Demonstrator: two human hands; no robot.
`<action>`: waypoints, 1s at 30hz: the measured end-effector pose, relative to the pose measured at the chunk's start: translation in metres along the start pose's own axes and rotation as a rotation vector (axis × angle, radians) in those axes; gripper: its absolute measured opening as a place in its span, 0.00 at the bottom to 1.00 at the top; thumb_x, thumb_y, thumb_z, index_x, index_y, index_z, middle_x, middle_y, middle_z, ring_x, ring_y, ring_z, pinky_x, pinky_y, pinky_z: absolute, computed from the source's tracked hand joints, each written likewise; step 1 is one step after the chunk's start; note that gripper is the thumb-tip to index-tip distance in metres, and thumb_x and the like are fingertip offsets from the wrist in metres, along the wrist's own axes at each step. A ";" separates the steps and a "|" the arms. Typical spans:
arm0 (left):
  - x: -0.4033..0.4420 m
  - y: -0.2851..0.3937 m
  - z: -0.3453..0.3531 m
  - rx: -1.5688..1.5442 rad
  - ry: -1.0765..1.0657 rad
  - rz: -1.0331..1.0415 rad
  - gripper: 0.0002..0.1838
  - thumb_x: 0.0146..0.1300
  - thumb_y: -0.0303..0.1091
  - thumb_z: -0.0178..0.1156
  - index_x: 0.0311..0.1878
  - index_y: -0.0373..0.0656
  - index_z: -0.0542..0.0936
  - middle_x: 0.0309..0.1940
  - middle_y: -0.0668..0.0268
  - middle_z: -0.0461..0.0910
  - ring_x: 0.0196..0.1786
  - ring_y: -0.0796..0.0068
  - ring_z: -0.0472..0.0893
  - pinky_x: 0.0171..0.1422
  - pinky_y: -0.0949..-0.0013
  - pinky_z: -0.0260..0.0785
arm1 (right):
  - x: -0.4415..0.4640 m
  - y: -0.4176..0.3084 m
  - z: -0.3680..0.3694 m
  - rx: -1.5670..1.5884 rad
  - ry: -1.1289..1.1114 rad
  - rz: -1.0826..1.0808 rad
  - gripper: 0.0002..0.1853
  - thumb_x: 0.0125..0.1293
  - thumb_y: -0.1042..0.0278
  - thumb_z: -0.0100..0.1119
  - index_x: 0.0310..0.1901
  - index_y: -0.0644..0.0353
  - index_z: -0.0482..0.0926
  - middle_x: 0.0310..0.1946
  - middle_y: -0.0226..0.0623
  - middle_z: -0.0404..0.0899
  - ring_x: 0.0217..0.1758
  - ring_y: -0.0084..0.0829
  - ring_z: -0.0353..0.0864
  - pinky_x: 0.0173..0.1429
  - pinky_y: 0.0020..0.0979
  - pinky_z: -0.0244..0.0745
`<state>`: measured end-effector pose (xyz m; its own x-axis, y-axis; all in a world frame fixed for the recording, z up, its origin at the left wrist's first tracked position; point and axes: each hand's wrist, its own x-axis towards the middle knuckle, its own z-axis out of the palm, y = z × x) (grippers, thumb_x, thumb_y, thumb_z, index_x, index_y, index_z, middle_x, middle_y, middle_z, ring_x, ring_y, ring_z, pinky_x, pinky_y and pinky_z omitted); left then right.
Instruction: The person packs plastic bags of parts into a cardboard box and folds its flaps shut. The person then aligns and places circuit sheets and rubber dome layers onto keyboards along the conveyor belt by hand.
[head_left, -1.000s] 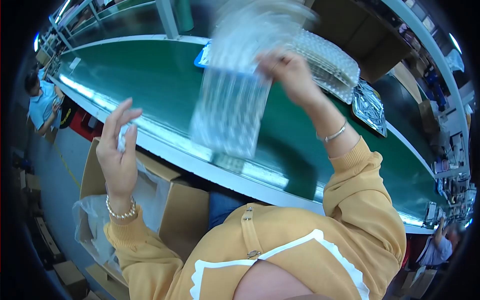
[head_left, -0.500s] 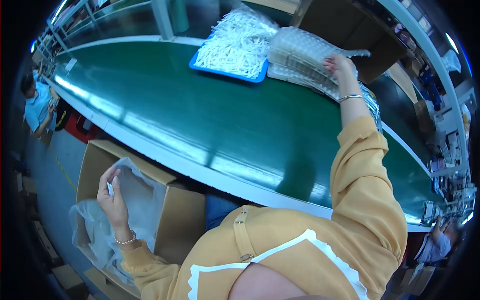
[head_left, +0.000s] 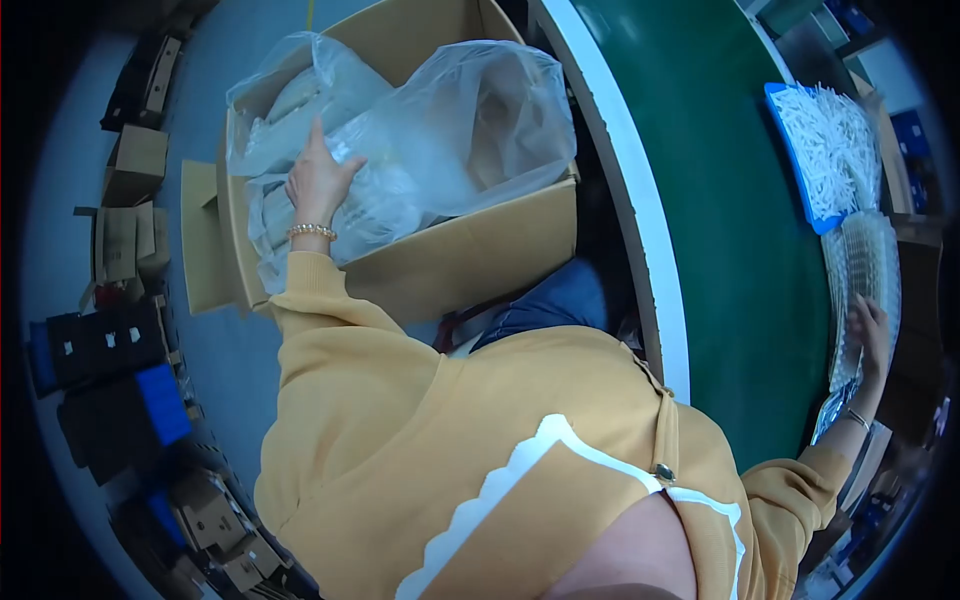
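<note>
My left hand (head_left: pixel 318 185) reaches into an open cardboard box (head_left: pixel 470 260) beside my lap. Its index finger is stretched out and the thumb stands apart, with nothing visible between them. Around it is a clear plastic bag (head_left: pixel 515 130) lining the box, with pale, plastic-wrapped contents that I cannot make out. Far to the right, my right hand (head_left: pixel 870 335) lies with its fingers apart at a stack of clear bubbled plastic sheets or trays (head_left: pixel 862 255). Beyond that stack sits a blue tray (head_left: pixel 788 150) heaped with small white strips (head_left: pixel 825 140).
A green work surface (head_left: pixel 690 200) with a white edge (head_left: pixel 640 210) runs between the box and the blue tray. More cardboard boxes (head_left: pixel 135 165) and dark bins (head_left: pixel 115 340) stand on the floor at the left.
My view has swung left and down towards the box. The left hand has moved from above the box's edge down among the bag's contents. My right hand remains at the plastic stack.
</note>
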<state>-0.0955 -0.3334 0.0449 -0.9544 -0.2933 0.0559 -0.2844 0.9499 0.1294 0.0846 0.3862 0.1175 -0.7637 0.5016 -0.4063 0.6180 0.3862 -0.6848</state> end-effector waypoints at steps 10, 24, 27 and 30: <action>-0.010 0.014 0.076 -0.578 -0.260 0.333 0.09 0.55 0.35 0.60 0.35 0.42 0.81 0.30 0.60 0.81 0.31 0.66 0.80 0.38 0.65 0.72 | -0.051 -0.156 0.301 -0.271 -0.461 -0.656 0.51 0.43 0.72 0.71 0.69 0.47 0.51 0.41 0.39 0.77 0.28 0.29 0.77 0.38 0.31 0.74; -0.149 0.180 -0.008 -1.153 -0.217 1.370 0.05 0.50 0.27 0.57 0.32 0.44 0.77 0.26 0.65 0.76 0.25 0.62 0.77 0.26 0.64 0.68 | -0.038 -0.062 0.266 0.441 -0.423 -0.722 0.21 0.62 0.61 0.54 0.55 0.61 0.69 0.50 0.38 0.72 0.54 0.31 0.70 0.57 0.31 0.65; -0.150 0.180 -0.004 -1.110 -0.233 1.357 0.05 0.52 0.28 0.57 0.34 0.45 0.78 0.26 0.66 0.76 0.25 0.64 0.77 0.26 0.66 0.69 | 0.015 0.036 0.138 1.025 -0.267 -0.442 0.13 0.69 0.63 0.44 0.50 0.60 0.71 0.42 0.35 0.76 0.35 0.24 0.71 0.37 0.26 0.69; -0.156 0.183 0.009 -1.091 -0.328 1.259 0.06 0.54 0.32 0.59 0.35 0.45 0.78 0.30 0.66 0.79 0.30 0.63 0.79 0.30 0.66 0.72 | -0.100 0.075 0.044 1.162 0.190 -0.322 0.14 0.69 0.64 0.43 0.51 0.61 0.71 0.43 0.34 0.77 0.31 0.20 0.70 0.24 0.18 0.63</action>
<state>0.0006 -0.1124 0.0515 -0.5405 0.6949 0.4743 0.6653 0.0080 0.7465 0.1989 0.3314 0.0799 -0.7518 0.6532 -0.0902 -0.2031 -0.3595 -0.9108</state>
